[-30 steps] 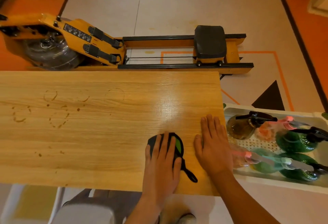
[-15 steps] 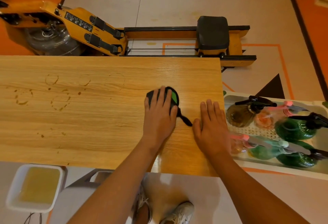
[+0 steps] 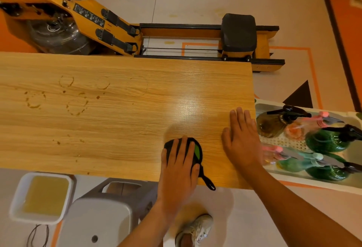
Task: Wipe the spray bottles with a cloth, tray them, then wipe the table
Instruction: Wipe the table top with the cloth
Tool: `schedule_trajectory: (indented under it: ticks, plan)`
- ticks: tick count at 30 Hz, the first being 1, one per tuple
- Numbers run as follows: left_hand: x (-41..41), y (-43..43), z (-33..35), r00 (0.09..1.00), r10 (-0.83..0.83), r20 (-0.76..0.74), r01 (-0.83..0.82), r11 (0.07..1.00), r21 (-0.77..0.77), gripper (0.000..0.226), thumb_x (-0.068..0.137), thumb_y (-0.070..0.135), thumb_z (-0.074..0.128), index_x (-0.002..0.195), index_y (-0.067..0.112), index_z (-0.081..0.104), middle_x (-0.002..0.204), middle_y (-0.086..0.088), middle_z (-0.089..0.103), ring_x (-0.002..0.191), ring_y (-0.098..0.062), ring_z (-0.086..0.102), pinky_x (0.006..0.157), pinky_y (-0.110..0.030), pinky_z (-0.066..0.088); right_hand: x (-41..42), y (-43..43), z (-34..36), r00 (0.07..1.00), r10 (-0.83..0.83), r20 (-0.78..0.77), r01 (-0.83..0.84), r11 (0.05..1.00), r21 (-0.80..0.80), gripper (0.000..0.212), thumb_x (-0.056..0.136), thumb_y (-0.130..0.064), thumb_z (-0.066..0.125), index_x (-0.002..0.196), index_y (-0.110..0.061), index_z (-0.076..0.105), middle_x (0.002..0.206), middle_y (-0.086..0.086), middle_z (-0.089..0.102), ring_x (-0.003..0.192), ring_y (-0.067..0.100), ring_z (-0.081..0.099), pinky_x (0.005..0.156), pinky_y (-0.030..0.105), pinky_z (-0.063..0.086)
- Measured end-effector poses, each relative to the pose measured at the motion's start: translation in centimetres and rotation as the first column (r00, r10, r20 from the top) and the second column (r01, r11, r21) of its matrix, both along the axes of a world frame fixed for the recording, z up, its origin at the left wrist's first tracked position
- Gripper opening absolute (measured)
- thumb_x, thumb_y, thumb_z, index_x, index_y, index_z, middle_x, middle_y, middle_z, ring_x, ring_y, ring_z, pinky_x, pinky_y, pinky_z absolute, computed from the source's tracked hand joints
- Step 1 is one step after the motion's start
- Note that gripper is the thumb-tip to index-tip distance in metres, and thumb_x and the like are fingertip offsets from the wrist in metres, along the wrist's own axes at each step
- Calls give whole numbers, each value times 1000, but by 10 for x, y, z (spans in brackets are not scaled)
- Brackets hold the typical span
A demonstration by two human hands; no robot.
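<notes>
My left hand (image 3: 179,165) lies flat with straight fingers on a black and green cloth (image 3: 197,149), pressing it onto the wooden table (image 3: 117,113) near its front edge. A black loop of the cloth (image 3: 209,183) trails over that edge. My right hand (image 3: 242,139) rests flat on the table by its right end. Beside the table a white tray (image 3: 293,183) holds several spray bottles lying down, among them a brown one (image 3: 271,124) and a green one (image 3: 325,142). Brownish ring stains (image 3: 66,82) mark the table's left part.
A wooden rowing machine (image 3: 137,33) stands on the floor behind the table. Below the front edge are a white tub of yellowish liquid (image 3: 42,195) and a grey stool (image 3: 105,213). My shoe (image 3: 195,229) shows on the floor.
My left hand has pulled the cloth back from mid-table toward the front edge. My right hand has stayed flat near the right end.
</notes>
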State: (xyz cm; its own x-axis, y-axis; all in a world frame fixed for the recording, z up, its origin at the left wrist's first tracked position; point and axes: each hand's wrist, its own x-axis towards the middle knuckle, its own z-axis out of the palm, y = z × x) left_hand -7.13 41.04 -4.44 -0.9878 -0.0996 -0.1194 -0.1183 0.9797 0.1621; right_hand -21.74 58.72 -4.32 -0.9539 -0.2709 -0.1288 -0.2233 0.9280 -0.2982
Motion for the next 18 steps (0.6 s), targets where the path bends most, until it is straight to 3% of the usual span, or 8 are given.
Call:
schedule_trajectory:
  ticks: [9,12,15,18]
  plan:
    - [-18,-14,1,1000,-16,-12,17,994,107,60,106,45,31,161,20,31,171,-4,22,157,-28,20,125,-52,9,3,-12,2,997,-62,-34,62,998,-4,63,104,-37,24,161,-12,19,170,7,8,158,23,-2,126,37,-3]
    - [-66,-35,2,999,-30,-19,33,986,162,61,107,44,29,162,20,26,172,-3,17,159,-26,12,126,-51,2,5,-11,-2,997,-67,-47,66,998,-7,63,104,-38,24,161,-12,22,170,6,9,158,22,-2,127,37,-3]
    - [-142,-56,0,998,-30,-52,39,983,181,61,106,44,29,161,18,30,170,-5,22,157,-27,17,125,-54,9,4,-10,-6,995,-62,-74,63,998,-1,63,104,-40,24,161,-13,22,170,5,9,158,20,-2,128,36,-2]
    - [-226,-75,0,999,-44,-11,45,983,176,59,109,44,26,163,20,24,172,-4,17,159,-26,10,126,-54,5,3,-9,-7,994,-66,-86,65,998,-12,62,105,-40,25,161,-13,23,169,6,13,158,20,1,128,40,4]
